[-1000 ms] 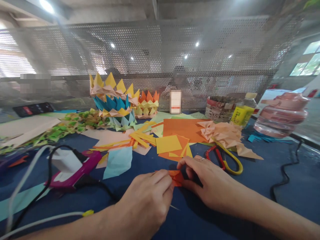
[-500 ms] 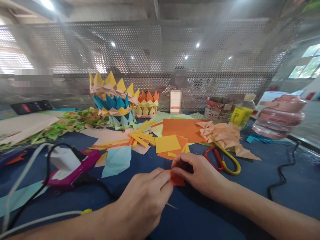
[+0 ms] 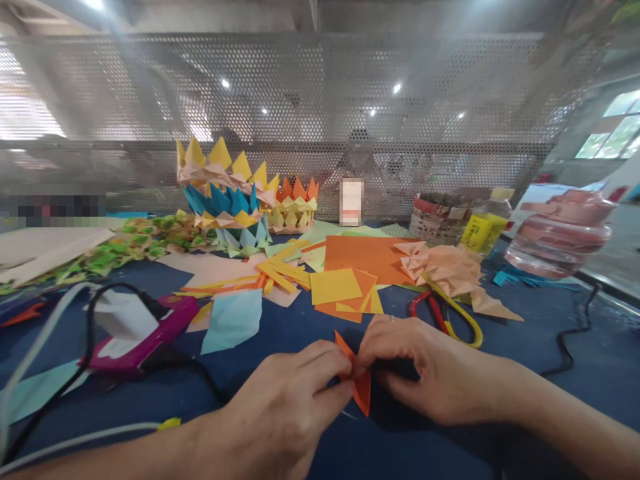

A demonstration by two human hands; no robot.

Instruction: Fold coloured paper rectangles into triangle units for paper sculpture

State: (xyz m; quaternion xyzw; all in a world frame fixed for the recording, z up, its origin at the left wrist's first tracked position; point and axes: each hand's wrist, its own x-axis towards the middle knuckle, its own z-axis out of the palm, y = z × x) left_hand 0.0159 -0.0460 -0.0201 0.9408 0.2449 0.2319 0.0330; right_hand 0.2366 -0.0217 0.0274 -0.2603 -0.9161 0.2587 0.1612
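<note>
A small piece of folded orange paper [image 3: 363, 399] stands tilted between my hands, just above the blue tabletop. My left hand [image 3: 305, 387] pinches it from the left, fingers closed on its middle. From the right, my right hand [image 3: 425, 367] presses its fingertips against the same piece, the thumb a little apart and a ring on one finger. The fingers cover the paper's middle. Just beyond lie yellow paper rectangles [image 3: 335, 287] on orange ones. Scissors [image 3: 457, 317] with red and yellow handles rest behind my right hand.
Folded-paper crowns [image 3: 225, 207] stand at the back left. A purple power strip [image 3: 145, 340] with cables lies at left, a light blue sheet [image 3: 233, 320] beside it. Peach folded pieces [image 3: 445, 270], a yellow-labelled bottle [image 3: 487, 223] and a pink water bottle [image 3: 557, 233] are at right.
The orange paper, flat and partly covered half a second ago, is now turned up and folded into a narrow pointed shape. My right hand has moved slightly nearer to me.
</note>
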